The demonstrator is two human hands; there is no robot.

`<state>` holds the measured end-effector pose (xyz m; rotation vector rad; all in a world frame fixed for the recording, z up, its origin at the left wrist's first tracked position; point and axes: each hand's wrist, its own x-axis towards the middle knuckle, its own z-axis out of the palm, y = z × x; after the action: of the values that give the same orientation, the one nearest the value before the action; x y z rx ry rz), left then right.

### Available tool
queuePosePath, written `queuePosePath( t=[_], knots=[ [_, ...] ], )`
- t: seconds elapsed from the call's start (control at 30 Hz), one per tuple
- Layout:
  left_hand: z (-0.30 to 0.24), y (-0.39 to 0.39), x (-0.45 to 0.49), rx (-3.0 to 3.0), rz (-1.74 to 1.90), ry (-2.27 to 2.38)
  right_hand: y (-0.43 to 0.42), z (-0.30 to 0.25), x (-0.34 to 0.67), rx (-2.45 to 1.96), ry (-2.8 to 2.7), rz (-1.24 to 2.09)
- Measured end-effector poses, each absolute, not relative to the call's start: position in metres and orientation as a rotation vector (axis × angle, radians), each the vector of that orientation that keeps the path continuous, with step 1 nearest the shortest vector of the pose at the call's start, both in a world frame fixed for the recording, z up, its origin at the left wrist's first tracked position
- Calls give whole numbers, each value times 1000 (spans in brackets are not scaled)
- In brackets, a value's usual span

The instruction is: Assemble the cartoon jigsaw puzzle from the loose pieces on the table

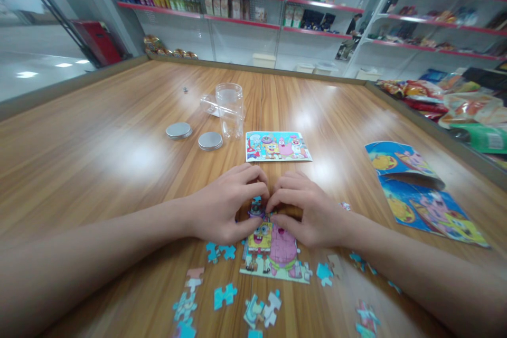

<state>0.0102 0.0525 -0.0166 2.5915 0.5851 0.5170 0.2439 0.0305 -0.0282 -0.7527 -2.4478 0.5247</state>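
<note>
A partly joined jigsaw puzzle [283, 253], with a yellow sponge figure and a pink figure, lies flat on the table before me. My left hand [233, 203] is curled over its upper left edge, thumb and fingers closed around a jigsaw piece [256, 207] with a blue and purple pattern. From the other side my right hand [307, 208] pinches at the same upper edge, its fingertips close to the left ones. What sits exactly under the right fingertips is mostly hidden. Loose jigsaw pieces [225, 296] lie around the puzzle, several of them light blue.
A picture card [278, 147] lies just beyond my hands. Behind it are clear plastic jars [230, 111], one upright and one on its side, and two silver lids [210, 140]. A blue printed pouch [423, 190] lies right. Snack packets [455, 100] line the right edge.
</note>
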Motion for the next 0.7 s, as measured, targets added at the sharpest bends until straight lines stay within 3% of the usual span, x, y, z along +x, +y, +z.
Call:
queuePosePath(
  t=[0.47, 0.7],
  knots=[
    [-16, 53, 10, 2595, 529, 572, 26, 3, 247, -705, -2454, -133],
    [-19, 53, 6, 2670, 509, 415, -8, 39, 278, -906, -2612, -17]
  ],
)
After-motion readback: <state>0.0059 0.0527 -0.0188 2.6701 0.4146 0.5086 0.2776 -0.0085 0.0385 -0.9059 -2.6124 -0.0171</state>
